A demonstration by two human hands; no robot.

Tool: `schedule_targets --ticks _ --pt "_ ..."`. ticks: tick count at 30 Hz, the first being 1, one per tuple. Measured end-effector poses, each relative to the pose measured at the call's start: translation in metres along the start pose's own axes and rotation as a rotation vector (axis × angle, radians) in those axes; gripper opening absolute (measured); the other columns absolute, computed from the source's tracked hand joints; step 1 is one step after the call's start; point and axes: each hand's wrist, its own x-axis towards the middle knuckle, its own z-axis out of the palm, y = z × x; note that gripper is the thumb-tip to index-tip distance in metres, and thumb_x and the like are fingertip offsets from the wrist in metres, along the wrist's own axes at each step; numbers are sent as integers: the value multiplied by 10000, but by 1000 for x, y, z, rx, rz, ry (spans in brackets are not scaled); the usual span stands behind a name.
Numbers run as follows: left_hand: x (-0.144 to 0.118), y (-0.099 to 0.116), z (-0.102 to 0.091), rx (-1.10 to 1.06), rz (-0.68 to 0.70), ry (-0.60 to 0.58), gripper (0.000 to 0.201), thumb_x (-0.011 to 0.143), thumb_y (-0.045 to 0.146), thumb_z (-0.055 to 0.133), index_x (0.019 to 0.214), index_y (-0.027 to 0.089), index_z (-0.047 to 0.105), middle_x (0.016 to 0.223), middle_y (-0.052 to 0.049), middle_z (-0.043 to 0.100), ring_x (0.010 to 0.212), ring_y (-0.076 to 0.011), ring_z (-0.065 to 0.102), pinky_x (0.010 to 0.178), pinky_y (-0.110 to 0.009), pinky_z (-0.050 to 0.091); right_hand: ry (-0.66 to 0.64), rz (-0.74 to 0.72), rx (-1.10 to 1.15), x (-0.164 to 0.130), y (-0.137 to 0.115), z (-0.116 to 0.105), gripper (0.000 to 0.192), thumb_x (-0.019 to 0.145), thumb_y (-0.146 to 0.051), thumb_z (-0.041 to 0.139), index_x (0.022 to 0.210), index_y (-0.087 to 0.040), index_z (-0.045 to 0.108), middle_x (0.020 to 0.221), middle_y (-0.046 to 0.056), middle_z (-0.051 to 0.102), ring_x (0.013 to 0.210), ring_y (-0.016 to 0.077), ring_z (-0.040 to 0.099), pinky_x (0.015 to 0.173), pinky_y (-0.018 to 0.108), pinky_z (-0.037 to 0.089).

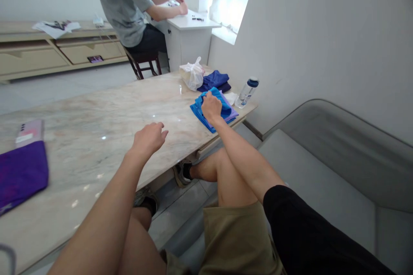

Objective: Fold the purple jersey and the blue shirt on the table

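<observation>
My right hand (212,106) is at the far right end of the marble-topped table, its fingers closed on a bright blue folded cloth (200,114). Under and beside that cloth lies a light purple cloth (232,114). Just behind them is a dark blue folded cloth (217,80). Over the middle of the table, near its front edge, my left hand (149,139) holds nothing, its fingers loosely bent and the thumb apart. On the left of the table lies a purple cloth (22,174), partly cut off by the view.
A clear water bottle (246,93) with a dark lid stands by the table's right corner. A white plastic bag (193,75) sits behind the cloths. A pinkish phone (29,132) lies at left. Another person (125,4) sits at a white desk (196,25). A grey sofa (309,176) is at right.
</observation>
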Motion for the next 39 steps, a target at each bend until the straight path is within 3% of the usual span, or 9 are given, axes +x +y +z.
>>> schedule_targets --ticks 6,10,15,22,27,30,33,36,39 --pt "-21 -34 -33 -494 -232 281 499 1185 418 309 1309 177 728 1333 -146 797 1256 -269 733 1080 -347 545 -196 -264 468 -41 -113 -6 340 1186 -299 303 1317 -192 598 1247 132 774 1174 247 710 1005 308 530" --pt "-45 -77 -40 -634 -359 588 436 1178 340 381 1504 171 616 1550 -156 684 1419 -230 652 1184 -332 500 -287 -372 787 -58 -166 3 379 1173 -398 301 1336 -212 588 1056 96 757 980 232 705 855 295 568" --pt "-80 -105 -29 -541 -250 590 641 1075 427 670 1652 213 493 1681 -162 576 1565 -289 533 1294 -434 420 -329 -451 938 -74 -201 5 380 1157 -466 326 1319 -232 578 945 79 703 882 244 675 773 317 570" --pt "-85 -127 -25 -544 -308 371 236 915 195 700 1111 217 829 1135 -90 855 1171 -316 761 993 -352 569 -292 -586 974 -85 -205 4 402 1141 -579 383 1213 -247 598 874 51 634 795 228 607 713 322 506" --pt "-72 -135 -28 -855 -175 535 247 799 153 598 878 168 832 903 -49 837 966 -275 758 870 -315 551 -241 -714 1041 -79 -189 15 514 902 -618 826 1197 -243 637 885 -5 626 791 196 587 742 317 498" --pt "-72 -133 -30 -1096 -69 554 214 758 209 640 861 157 820 843 -22 810 888 -237 729 835 -305 550 -381 -802 844 -75 -178 29 730 760 -512 963 1361 -229 662 959 4 684 801 194 612 767 326 527" --pt "-81 -125 -35 -1325 -5 464 177 716 264 730 834 157 808 810 -18 792 839 -218 710 807 -302 559 -657 -888 589 -77 -169 48 644 745 -409 967 1320 -224 743 1147 79 770 959 255 696 887 380 587" --pt "-93 -115 -43 -1530 40 320 203 677 298 837 807 151 785 783 -16 769 775 -188 689 765 -286 561 -920 -914 448 -90 -164 65 629 762 -438 961 1333 -244 782 1335 107 786 1191 340 723 1071 455 589" --pt "-98 -110 -50 -1737 21 365 264 668 314 908 764 160 717 733 15 715 713 -150 652 730 -270 565 -1054 -936 446 -106 -167 76 824 720 -501 985 1473 -277 740 1528 79 720 1369 369 676 1205 467 540"
